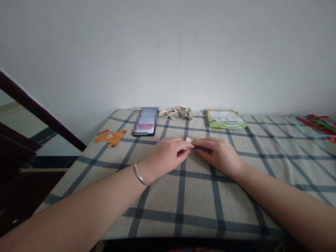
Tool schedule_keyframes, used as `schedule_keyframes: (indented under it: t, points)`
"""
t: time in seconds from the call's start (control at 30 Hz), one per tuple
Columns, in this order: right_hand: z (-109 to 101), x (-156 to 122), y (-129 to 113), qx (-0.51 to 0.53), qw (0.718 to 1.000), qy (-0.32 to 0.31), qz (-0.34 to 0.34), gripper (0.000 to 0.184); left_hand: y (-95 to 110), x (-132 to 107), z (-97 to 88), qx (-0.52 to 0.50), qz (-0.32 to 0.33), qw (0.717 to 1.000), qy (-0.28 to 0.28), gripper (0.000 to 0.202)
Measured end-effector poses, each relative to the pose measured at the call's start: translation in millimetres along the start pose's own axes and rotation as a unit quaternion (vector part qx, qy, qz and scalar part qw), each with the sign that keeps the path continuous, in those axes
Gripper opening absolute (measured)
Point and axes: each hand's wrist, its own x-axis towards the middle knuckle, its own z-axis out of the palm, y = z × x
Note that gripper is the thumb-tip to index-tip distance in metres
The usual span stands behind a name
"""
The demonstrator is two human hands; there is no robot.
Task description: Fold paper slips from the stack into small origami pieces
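Observation:
Over the middle of the table, my left hand (172, 149) and my right hand (216, 150) meet at the fingertips. Between them shows a small piece of printed paper (189, 140), white with some pink and green. Fingers of both hands are closed in a pinch on it. Most of the paper is hidden behind my fingers, so its full shape cannot be made out. Beyond my hands lies a heap of folded printed paper pieces (177, 112). To its right rests a stack of green and white printed sheets (225, 119).
A phone (145, 122) lies left of the paper heap. Near the table's left edge is a flat orange bear figure (111, 138). Red and green items (320, 124) sit at the far right. A checked cloth (162, 199) covers the table, which meets a wall (168, 52) behind.

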Motion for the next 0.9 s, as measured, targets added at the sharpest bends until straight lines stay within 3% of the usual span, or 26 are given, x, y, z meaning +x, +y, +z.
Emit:
schedule_keyframes:
  t: [0.17, 0.33, 0.47, 0.6, 0.77, 0.9]
  points:
    - [2.4, 2.4, 3.3, -0.002, 0.999, 0.000, -0.043, 0.021, -0.8, 1.0, -1.3, 0.007, 0.017, 1.000, -0.011, 0.011]
    - [0.7, 3.7, 4.0, 0.029, 0.998, -0.012, -0.060, 0.020, 0.1, 0.4, -1.5, -0.008, 0.019, 1.000, 0.002, 0.021]
    - [-1.8, 2.4, 2.5, 0.036, 0.998, -0.013, -0.047, 0.033, -2.5, -0.1, 1.9, 0.005, 0.014, 1.000, 0.015, 0.026]
    - [-3.9, 1.6, -0.6, 0.026, 0.998, -0.026, -0.047, 0.043, -4.6, 0.1, 4.3, 0.019, 0.011, 1.000, 0.014, 0.016]
    - [-3.7, 1.3, -3.0, 0.005, 0.998, -0.021, -0.059, 0.034, -1.8, 1.3, 0.0, 0.049, 0.020, 0.998, 0.019, 0.004]
    - [-1.0, 0.9, -2.2, 0.007, 0.998, -0.022, -0.063, 0.017, 2.2, 0.9, -4.4, 0.099, 0.021, 0.994, 0.039, 0.007]
